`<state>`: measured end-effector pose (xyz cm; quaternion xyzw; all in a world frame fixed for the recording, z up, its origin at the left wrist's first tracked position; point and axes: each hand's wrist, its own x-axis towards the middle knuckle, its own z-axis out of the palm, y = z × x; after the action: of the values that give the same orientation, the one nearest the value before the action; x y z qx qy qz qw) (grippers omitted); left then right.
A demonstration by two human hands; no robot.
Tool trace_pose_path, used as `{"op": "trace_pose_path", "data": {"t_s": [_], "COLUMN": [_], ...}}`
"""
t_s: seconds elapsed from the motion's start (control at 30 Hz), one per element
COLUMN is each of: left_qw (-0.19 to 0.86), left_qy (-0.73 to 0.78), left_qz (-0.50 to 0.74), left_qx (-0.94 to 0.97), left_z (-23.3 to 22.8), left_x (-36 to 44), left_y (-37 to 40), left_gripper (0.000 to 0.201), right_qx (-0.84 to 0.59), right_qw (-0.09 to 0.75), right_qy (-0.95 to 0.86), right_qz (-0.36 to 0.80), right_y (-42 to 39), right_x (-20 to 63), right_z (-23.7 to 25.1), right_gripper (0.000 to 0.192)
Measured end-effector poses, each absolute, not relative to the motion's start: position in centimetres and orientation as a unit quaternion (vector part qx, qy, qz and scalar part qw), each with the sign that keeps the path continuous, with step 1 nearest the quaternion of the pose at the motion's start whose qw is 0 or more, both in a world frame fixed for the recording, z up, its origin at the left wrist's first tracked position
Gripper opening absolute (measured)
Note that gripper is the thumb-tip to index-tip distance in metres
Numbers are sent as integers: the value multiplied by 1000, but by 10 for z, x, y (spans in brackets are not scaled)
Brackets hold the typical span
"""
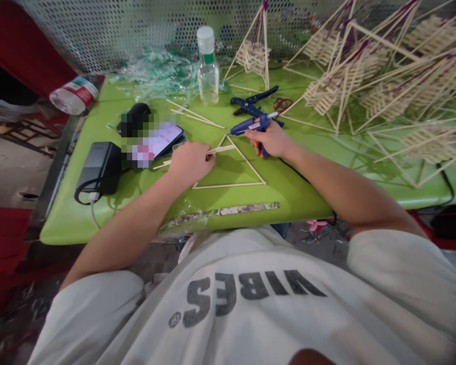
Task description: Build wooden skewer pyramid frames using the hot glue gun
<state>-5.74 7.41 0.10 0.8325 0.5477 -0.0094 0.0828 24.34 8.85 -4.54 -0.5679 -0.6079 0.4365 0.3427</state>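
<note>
My right hand [269,139] is wrapped round the grip of a blue hot glue gun [253,124], its nozzle close to the top of a stick triangle. That triangle [249,162] of thin wooden sticks lies flat on the green table [289,195]. My left hand [193,162] is closed around several thin wooden sticks [222,149], whose ends reach over the triangle near its upper corner. Whether they touch it I cannot tell. More sticks [161,165] show on the left side of that hand. Dark blue pliers [254,101] lie just beyond the glue gun.
Stick pyramid frames [349,76] crowd the right and back. A clear bottle [208,76] stands behind loose sticks [197,115]. Left are a phone [163,142], a black mouse [134,119] and a power bank [99,167]. A metal strip [243,209] lies near the front edge.
</note>
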Motion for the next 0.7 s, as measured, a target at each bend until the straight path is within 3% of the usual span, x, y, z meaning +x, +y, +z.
{"op": "trace_pose_path", "data": {"t_s": [0.7], "left_qw": [79], "left_qy": [547], "left_qz": [-8], "left_qx": [833], "left_z": [2], "left_x": [-58], "left_y": [74], "left_gripper": [27], "right_qx": [-557], "right_qw": [348], "right_qy": [-618], "right_qz": [432], "right_y": [91], "right_x": [250], "right_z": [-50], "right_gripper": [63]}}
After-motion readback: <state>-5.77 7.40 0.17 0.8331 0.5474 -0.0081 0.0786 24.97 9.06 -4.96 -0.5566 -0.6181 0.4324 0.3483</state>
